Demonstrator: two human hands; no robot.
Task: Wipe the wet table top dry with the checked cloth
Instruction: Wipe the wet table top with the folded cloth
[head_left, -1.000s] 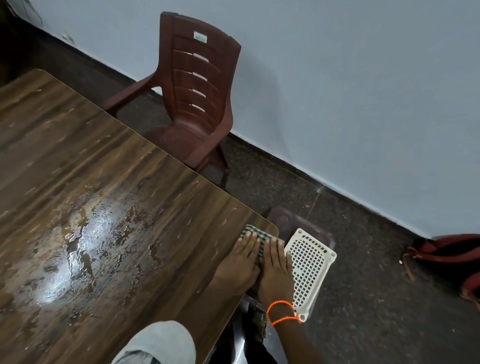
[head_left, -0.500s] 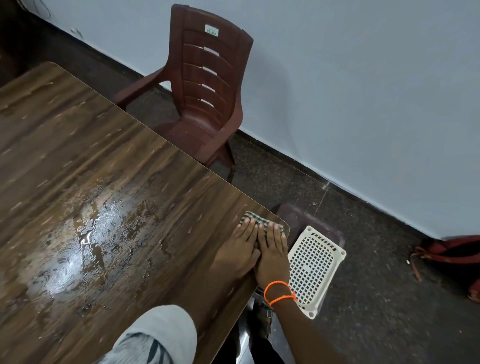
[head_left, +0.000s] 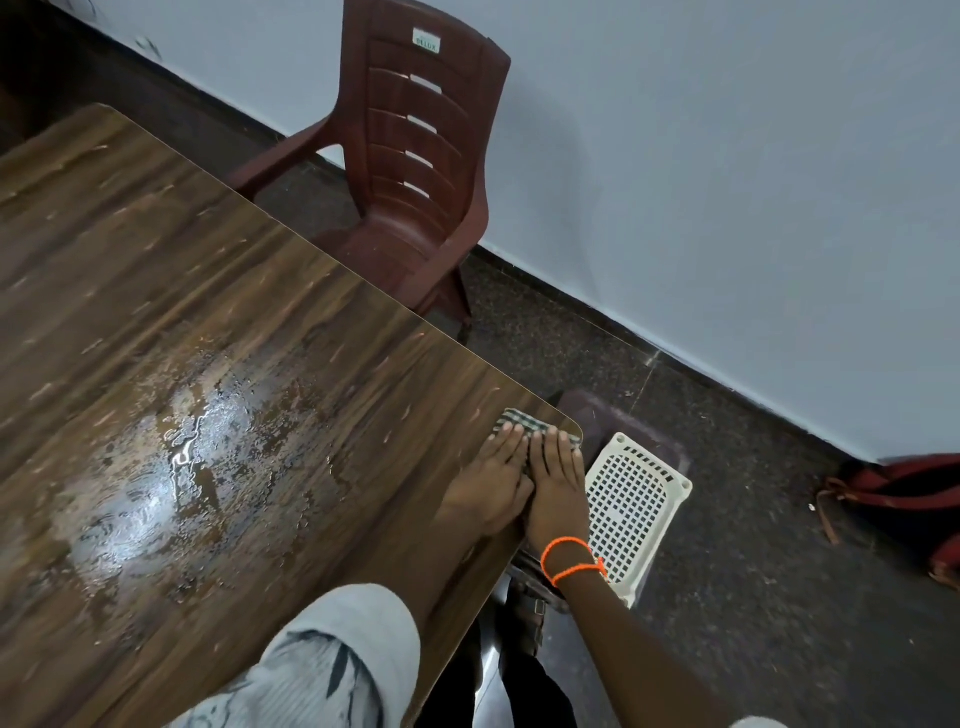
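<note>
The checked cloth (head_left: 524, 420) lies folded at the near right corner of the dark wooden table top (head_left: 218, 291). My left hand (head_left: 491, 480) and my right hand (head_left: 556, 478) rest flat side by side on it, fingers together, covering most of it. Only its far edge shows beyond my fingertips. A shiny patch of water (head_left: 171, 457) spreads over the table to the left of my hands, well apart from the cloth.
A maroon plastic chair (head_left: 415, 171) stands against the wall beyond the table's far edge. A white perforated basket (head_left: 634, 509) lies on the floor right below the table corner, over a dark mat. A red bag (head_left: 904, 493) sits at the right by the wall.
My hands stay pressed on the cloth at the same corner. Only the view has shifted a little, showing more of the chair and wall.
</note>
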